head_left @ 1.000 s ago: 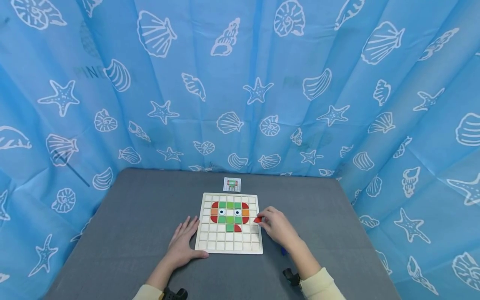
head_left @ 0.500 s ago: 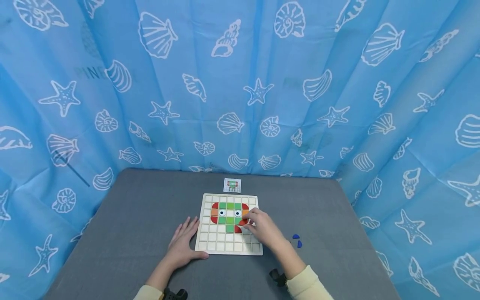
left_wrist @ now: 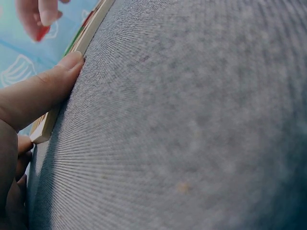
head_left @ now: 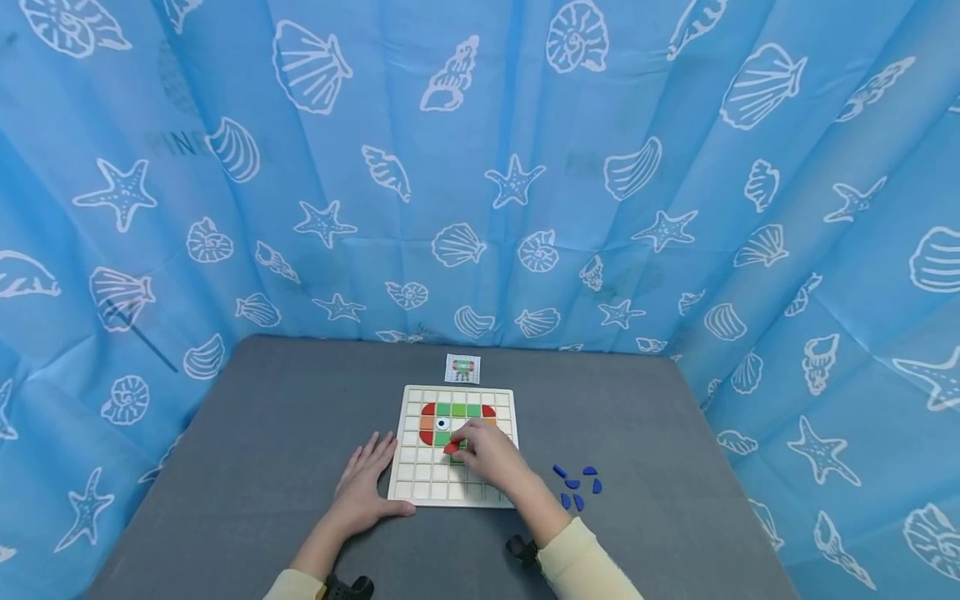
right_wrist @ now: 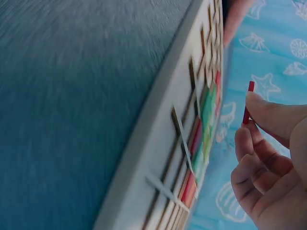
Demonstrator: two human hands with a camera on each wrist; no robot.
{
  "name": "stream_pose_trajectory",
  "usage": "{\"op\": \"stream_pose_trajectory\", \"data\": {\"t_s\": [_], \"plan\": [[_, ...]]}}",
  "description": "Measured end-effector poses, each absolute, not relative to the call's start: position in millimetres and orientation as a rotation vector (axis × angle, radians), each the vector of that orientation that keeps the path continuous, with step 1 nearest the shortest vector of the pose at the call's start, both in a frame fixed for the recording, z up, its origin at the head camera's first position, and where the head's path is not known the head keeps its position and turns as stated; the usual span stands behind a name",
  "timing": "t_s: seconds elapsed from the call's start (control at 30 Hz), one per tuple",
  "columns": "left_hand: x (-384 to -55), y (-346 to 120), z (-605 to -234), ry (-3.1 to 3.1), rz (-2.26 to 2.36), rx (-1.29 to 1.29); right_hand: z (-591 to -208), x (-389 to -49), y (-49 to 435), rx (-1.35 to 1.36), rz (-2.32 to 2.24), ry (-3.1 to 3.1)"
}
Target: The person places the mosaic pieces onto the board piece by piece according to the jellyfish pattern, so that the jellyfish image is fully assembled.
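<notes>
A square white grid board (head_left: 401,493) lies on the grey table, with red, green and orange tiles and a round eye tile (head_left: 442,423) set in its upper part. Over the middle of the board my right hand (head_left: 491,454) pinches a red tile (head_left: 451,448), seen edge-on between thumb and fingertips in the right wrist view and held above the board. That hand covers the right part of the pattern. My left hand (head_left: 366,485) rests at the board's lower left corner, fingers spread along the left side. In the left wrist view its thumb (left_wrist: 43,91) touches the front edge.
Several blue pieces (head_left: 578,502), some half-round, lie on the table right of the board. A small printed card (head_left: 462,368) with a similar coloured pattern lies behind the board. A blue shell-patterned curtain (head_left: 480,208) hangs around the table's far and side edges.
My right hand has moved left with the red tile, from beyond the board's right edge to over its middle. More blue pieces now show where the arm was. The left hand stays put.
</notes>
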State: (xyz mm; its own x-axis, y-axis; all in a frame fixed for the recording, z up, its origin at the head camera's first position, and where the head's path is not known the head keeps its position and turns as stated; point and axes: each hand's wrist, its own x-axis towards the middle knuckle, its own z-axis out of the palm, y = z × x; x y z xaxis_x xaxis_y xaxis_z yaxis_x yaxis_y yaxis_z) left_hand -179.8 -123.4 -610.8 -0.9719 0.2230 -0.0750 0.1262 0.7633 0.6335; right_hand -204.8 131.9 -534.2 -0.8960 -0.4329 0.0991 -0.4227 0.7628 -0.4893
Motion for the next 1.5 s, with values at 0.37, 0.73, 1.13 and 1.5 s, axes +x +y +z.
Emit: {"op": "stream_pose_trajectory", "data": {"t_s": [0.37, 0.73, 1.13, 1.5], "plan": [[-178.9, -125.2, -612.2, 2.821, 1.000, 0.329, -551.6, -208.4, 109.0, -0.606, -0.622, 2.960], [-181.4, -126.8, -610.6, 2.830, 0.963, 0.320, -549.4, -215.0, 103.4, -0.581, -0.577, 2.954], [-181.0, -124.8, -613.5, 2.853, 0.960, 0.324, -541.7, -210.1, 106.5, -0.672, -0.666, 2.903], [-179.0, -129.0, -612.9, 2.843, 0.978, 0.331, -521.9, -185.6, 137.8, -0.670, -0.899, 2.913]]}}
